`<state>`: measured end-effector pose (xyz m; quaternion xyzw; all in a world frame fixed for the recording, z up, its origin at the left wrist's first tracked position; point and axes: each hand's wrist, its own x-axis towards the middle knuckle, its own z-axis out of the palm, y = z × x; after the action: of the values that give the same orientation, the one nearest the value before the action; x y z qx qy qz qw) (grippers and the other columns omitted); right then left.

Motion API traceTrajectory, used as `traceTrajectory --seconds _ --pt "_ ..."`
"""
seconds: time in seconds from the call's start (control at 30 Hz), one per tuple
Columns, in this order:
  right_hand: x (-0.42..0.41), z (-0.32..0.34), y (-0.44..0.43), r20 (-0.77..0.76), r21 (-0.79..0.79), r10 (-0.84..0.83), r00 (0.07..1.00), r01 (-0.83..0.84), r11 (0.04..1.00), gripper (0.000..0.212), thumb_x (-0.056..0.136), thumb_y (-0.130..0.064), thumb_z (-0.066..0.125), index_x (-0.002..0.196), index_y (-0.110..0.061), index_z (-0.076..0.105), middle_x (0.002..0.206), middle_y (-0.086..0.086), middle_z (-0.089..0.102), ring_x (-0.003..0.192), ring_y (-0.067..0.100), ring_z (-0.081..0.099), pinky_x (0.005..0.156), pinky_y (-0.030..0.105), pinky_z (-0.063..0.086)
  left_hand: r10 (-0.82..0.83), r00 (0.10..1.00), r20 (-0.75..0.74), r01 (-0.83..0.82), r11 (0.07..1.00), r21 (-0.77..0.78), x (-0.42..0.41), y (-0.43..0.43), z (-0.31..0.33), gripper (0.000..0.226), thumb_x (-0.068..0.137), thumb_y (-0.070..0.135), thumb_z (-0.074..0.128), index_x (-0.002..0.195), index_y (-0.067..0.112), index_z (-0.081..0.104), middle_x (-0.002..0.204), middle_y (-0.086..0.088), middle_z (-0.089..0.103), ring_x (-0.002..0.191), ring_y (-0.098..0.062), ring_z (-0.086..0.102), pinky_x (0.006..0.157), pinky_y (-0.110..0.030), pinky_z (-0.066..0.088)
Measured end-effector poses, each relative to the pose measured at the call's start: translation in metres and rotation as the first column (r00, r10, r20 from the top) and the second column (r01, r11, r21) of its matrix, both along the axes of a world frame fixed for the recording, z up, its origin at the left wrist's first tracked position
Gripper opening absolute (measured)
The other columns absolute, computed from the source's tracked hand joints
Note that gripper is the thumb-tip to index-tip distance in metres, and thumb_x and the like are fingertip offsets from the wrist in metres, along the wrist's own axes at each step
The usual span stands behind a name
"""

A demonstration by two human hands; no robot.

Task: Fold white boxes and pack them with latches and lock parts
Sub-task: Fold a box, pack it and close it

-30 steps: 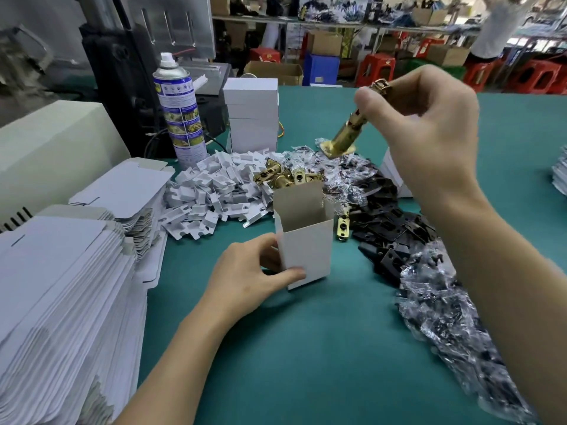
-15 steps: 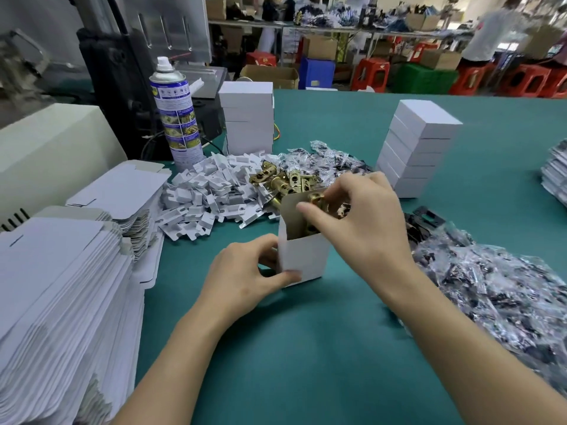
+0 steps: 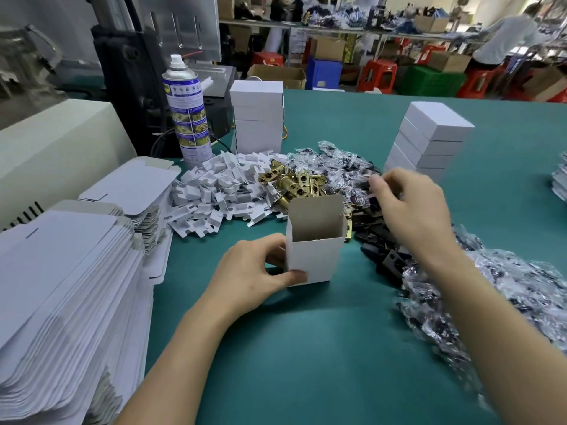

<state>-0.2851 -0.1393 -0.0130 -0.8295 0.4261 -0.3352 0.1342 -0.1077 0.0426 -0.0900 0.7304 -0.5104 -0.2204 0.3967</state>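
One white box (image 3: 310, 259) stands upright near the middle of the green table (image 3: 306, 348). Its long axis runs straight up and its open mouth points upward. The back flap is raised at the 12 o'clock side, and brown card shows inside.

The left hand (image 3: 254, 271) is at the box's 9 o'clock. Its grip is closed round the lower left corner, with the thumb laid across the front face and the fingers behind the side wall.

The right hand (image 3: 411, 213) is at the box's 2 o'clock, apart from it. Its fingers curl down over a heap of black parts (image 3: 386, 259). The fingertips are blurred, so I cannot tell whether this grip holds anything.

Brass latches (image 3: 291, 182) lie in a pile at 12 o'clock, just behind the raised flap, with their barrels pointing different ways. One brass piece sits just beside the box's right wall. White plastic pieces (image 3: 211, 194) spread out at 10 o'clock.

Clear bagged parts (image 3: 506, 289) stretch from 12 o'clock round to 4 o'clock. Flat box blanks (image 3: 61, 271) are stacked high at 9 o'clock.

Two stacks of closed boxes stand further back:
- The left stack (image 3: 257, 118) is at 11 o'clock.
- The right stack (image 3: 429, 139) is at 1 o'clock.

A spray can (image 3: 187, 111) stands upright just left of the left stack.
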Motion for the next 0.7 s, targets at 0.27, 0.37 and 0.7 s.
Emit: traceTrajectory --seconds 0.27,0.37,0.7 --pt "0.012 -0.027 -0.037 -0.681 0.098 0.141 0.718 -0.101 0.990 0.037 0.092 -0.032 0.073 0.127 -0.022 0.069 0.126 0.011 0.062 0.119 0.033 0.056 0.098 0.042 0.051 -0.002 1.000 -0.011 0.002 1.000 0.000 0.000 0.001 0.001 0.035 0.078 0.036 0.087 0.110 0.041 0.074 0.098 0.024 0.078 0.095 0.007 0.072 0.094 -0.038 0.058" --pt "0.015 -0.037 -0.043 -0.701 -0.011 0.067 0.710 -0.105 0.994 0.032 0.092 -0.027 0.070 0.125 -0.023 0.070 0.123 0.010 0.058 0.119 0.033 0.055 0.093 0.040 0.051 0.003 1.000 -0.018 -0.003 1.000 0.002 0.000 0.001 0.001 0.035 0.079 0.037 0.087 0.111 0.041 0.074 0.099 0.024 0.078 0.096 0.007 0.072 0.094 -0.039 0.058" --pt "0.018 -0.039 -0.051 -0.748 -0.202 0.031 0.663 -0.271 0.941 0.025 0.100 -0.039 0.060 0.113 -0.024 0.076 0.110 0.003 0.054 0.109 0.028 0.052 0.083 0.038 0.043 -0.001 1.000 0.010 0.001 1.000 -0.006 -0.001 0.001 0.001 0.034 0.082 0.034 0.087 0.113 0.041 0.074 0.099 0.023 0.077 0.096 0.006 0.071 0.092 -0.038 0.058"
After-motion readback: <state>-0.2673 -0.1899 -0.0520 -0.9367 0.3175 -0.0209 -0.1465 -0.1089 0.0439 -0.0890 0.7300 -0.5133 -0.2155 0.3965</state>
